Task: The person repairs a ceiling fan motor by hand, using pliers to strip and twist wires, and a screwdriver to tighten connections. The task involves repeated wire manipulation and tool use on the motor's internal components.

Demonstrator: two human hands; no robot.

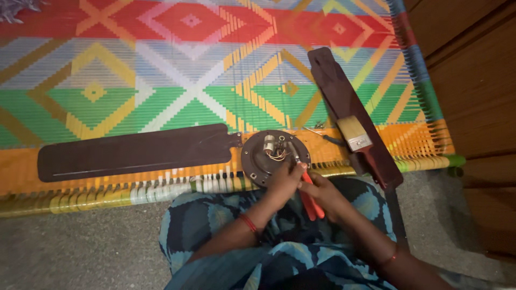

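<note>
A dark brown ceiling fan lies on a colourful woven cot. Its round motor hub (pixel 263 161) shows coloured wires (pixel 277 154) and small metal parts at the centre. One blade (pixel 134 151) stretches left from the hub. A second blade (pixel 349 110) lies loose at the right. My left hand (pixel 286 178) rests on the hub's near edge, by the jaws of the pliers. My right hand (pixel 322 192) grips red-handled pliers (pixel 310 200), whose jaws reach toward the wires in the hub.
A paintbrush (pixel 355 132) with pale bristles lies on the loose blade. A thin screwdriver (pixel 322 134) and a few small screws lie on the cot (pixel 161 80) beside it. Wooden panels (pixel 473 80) stand at the right. Grey floor (pixel 80 247) lies below.
</note>
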